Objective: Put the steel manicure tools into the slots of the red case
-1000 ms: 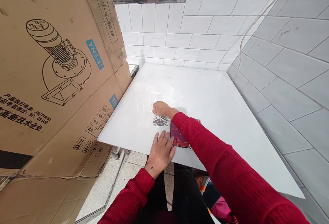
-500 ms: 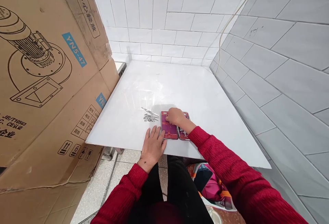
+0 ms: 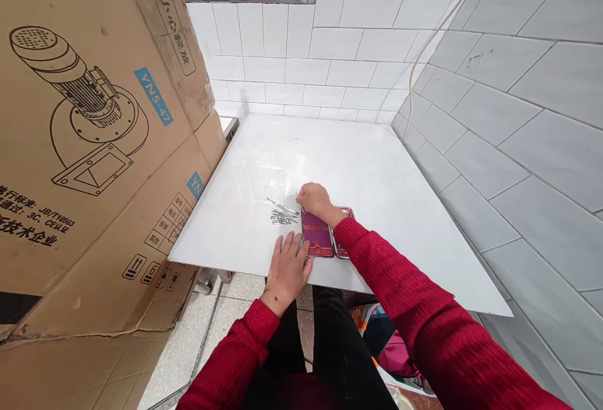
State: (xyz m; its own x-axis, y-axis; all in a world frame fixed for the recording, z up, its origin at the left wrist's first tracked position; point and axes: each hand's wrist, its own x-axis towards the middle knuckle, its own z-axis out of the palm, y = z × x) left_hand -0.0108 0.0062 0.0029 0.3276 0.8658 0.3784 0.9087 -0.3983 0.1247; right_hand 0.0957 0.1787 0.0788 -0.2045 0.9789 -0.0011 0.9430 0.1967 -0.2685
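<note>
An open manicure case [image 3: 316, 234] with a purple lining and red loops lies near the table's front edge. Its right half is partly covered by my right sleeve. My left hand [image 3: 287, 269] rests flat with fingers spread, its fingertips at the lower left edge of the case. Above the upper left corner of the case, my right hand [image 3: 315, 199] is closed in a pinch on a thin metal manicure tool, of which only a sliver shows. Several slim silver manicure tools [image 3: 283, 214] lie in a loose pile left of the case.
The white table [image 3: 377, 171] reaches back to a tiled wall. A large cardboard box [image 3: 155, 140] stands along its left side, and another tiled wall [image 3: 532, 146] closes the right. A cable [image 3: 412, 74] hangs in the corner. Below the front edge is a colourful bag [image 3: 396, 353].
My right hand has moved up and left from over the purple lining to the case's upper left corner. The left hand stays beside the case. The view has shifted slightly.
</note>
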